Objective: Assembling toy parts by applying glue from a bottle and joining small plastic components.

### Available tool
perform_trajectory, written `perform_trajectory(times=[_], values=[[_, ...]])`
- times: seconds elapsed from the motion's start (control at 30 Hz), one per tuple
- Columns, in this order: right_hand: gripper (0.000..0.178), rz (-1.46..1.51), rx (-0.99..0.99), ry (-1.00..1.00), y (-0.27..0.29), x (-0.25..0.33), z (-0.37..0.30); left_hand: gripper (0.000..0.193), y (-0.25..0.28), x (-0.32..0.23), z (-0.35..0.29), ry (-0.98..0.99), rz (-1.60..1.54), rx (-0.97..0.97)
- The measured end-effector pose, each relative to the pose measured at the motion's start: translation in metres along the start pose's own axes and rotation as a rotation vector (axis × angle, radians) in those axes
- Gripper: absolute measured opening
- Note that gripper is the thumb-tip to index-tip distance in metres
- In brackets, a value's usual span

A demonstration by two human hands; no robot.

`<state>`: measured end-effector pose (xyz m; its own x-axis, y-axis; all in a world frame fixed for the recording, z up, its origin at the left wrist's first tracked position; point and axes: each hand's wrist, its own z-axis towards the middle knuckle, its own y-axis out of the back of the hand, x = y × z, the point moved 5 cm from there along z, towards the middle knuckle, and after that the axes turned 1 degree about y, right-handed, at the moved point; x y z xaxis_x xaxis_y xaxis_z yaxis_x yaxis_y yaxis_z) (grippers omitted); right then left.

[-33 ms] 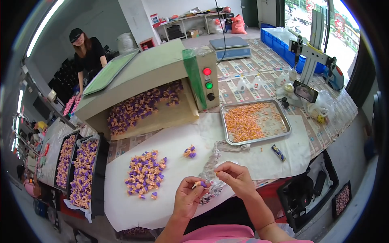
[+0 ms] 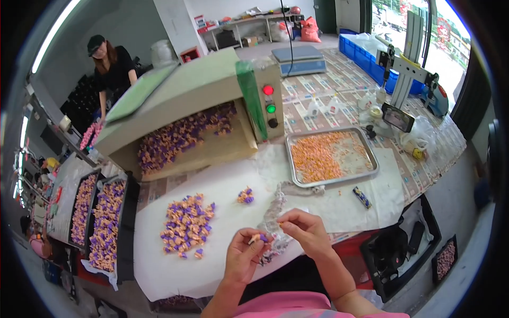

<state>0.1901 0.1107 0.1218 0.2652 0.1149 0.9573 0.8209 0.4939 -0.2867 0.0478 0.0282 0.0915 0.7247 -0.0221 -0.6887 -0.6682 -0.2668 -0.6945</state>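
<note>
My left hand point(image 2: 243, 257) is pinched around a small purple and peach figurine point(image 2: 259, 238) above the front of the white sheet. Just to its right, my right hand point(image 2: 306, 231) has thumb and forefinger pressed together on a tiny orange piece point(image 2: 280, 224), apart from the figurine. A pile of similar purple and peach figurines point(image 2: 188, 225) lies on the sheet to the left. A smaller cluster of figurines point(image 2: 245, 195) sits beyond my left hand. The metal tray point(image 2: 335, 184), holding many tiny orange pieces point(image 2: 315, 157), rests behind my right hand.
A beige box-shaped machine point(image 2: 185, 87) with lit buttons holds more figurines. Black crates point(image 2: 127, 238) full of figurines stand at left. A crumpled plastic strip point(image 2: 274, 209) and a small blue packet point(image 2: 362, 197) lie on the table. Behind the machine stands a person point(image 2: 114, 69) in black.
The view has shifted slightly, so the table things sit a little further left. The person behind the machine has lowered their head a little. My hands keep the same grips.
</note>
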Motion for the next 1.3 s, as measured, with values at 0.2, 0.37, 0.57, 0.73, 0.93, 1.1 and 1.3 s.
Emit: perform_trajectory(times=[0.2,0.37,0.57,0.73,0.93,1.1,1.3], values=[[0.014,0.074,0.021,-0.016,-0.004,-0.032,0.0,0.022,0.013,0.012,0.008,-0.075,0.04,0.008],[0.018,0.12,0.019,-0.07,-0.005,-0.064,-0.004,0.021,0.037,0.025,0.012,-0.085,0.077,-0.019],[0.017,0.111,0.03,-0.057,-0.012,-0.083,-0.015,0.023,0.055,0.032,0.005,-0.122,0.146,0.006],[0.017,0.15,0.054,-0.076,-0.018,-0.085,-0.017,0.021,0.058,0.032,0.006,-0.16,0.212,0.03],[0.016,0.147,0.057,-0.097,-0.018,-0.091,-0.011,0.02,0.059,0.024,0.01,-0.259,0.342,0.058],[0.018,0.149,0.056,-0.121,-0.017,-0.095,-0.01,0.019,0.06,0.025,0.013,-0.284,0.407,0.09],[0.02,0.146,0.051,-0.133,-0.012,-0.094,-0.012,0.016,0.054,0.026,0.011,-0.326,0.469,0.123]])
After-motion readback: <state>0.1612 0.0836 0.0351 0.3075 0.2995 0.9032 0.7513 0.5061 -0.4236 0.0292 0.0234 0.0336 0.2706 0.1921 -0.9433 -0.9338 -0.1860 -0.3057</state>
